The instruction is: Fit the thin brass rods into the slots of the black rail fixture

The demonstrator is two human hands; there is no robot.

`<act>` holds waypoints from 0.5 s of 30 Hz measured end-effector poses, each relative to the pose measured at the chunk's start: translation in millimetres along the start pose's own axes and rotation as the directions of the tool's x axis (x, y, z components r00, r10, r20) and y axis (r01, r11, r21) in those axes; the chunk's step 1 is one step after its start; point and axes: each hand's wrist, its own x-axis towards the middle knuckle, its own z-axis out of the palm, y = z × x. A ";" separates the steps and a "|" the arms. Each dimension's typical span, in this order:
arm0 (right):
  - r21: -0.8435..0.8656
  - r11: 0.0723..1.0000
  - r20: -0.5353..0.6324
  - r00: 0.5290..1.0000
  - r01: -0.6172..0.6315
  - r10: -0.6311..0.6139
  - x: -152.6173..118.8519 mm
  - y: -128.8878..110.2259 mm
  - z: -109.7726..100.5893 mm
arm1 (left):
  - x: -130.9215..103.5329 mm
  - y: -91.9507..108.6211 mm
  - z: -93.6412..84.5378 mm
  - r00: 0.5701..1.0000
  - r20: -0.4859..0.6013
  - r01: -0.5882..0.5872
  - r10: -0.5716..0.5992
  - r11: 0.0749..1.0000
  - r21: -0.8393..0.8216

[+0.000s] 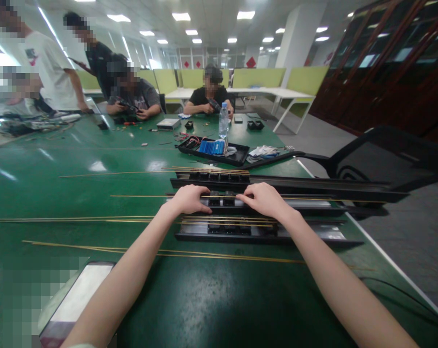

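Our left hand (188,199) has its thumb and fingers spread across the middle black channel (313,210), and we cannot tell whether they press on it; our right hand (268,198) has its fingertips drawn together, pinching a thin brass rod (139,196). The rod runs lengthwise along that channel, past small black blocks (229,198) that sit between our two hands, and its left end reaches out over the green table (204,299). Just beyond our hands we see the far black channel (313,187), with more rods lying along its left part, and just on our side the near black channel (222,238), also with rods across its blocks. Closer to us, a few loose rods (219,256) lie on the table, and a phone (77,295) rests beside our left forearm. Farther off we have a shallow black tray (240,153) holding blue items, a crumpled cloth (264,153) to its right and an upright water bottle (224,123) behind it. Across from us sits a person in a black top (195,99), holding a dark object.
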 end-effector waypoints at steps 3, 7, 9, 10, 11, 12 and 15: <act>-0.007 1.000 -0.007 1.000 0.003 -0.003 -0.2 0.2 -0.3 | -0.5 0.1 -0.1 1.000 -0.005 -0.004 0.004 1.000 0.003; 0.002 1.000 -0.020 1.000 0.012 -0.012 -0.9 1.6 -3.5 | -0.4 -0.8 0.9 1.000 -0.012 -0.007 0.007 1.000 -0.001; 0.020 1.000 -0.022 1.000 0.018 -0.017 -1.3 3.9 -5.6 | -0.1 -1.0 1.0 1.000 -0.010 -0.004 0.004 1.000 -0.005; 0.027 0.999 -0.014 1.000 0.021 -0.021 -1.5 5.5 -6.5 | 0.0 -0.9 0.9 1.000 -0.010 -0.006 0.006 1.000 -0.007; 0.033 0.999 -0.005 1.000 0.026 -0.026 -1.7 7.1 -7.4 | 0.0 -0.8 0.6 1.000 -0.010 -0.009 0.009 1.000 -0.009; 0.039 0.999 0.005 1.000 0.031 -0.031 -1.8 8.7 -8.1 | -0.1 -0.5 0.3 1.000 -0.009 -0.010 0.010 1.000 -0.011; 0.056 0.998 0.019 0.999 0.041 -0.042 -2.0 12.5 -9.1 | -0.1 0.1 -0.3 1.000 -0.006 -0.009 0.009 1.000 -0.012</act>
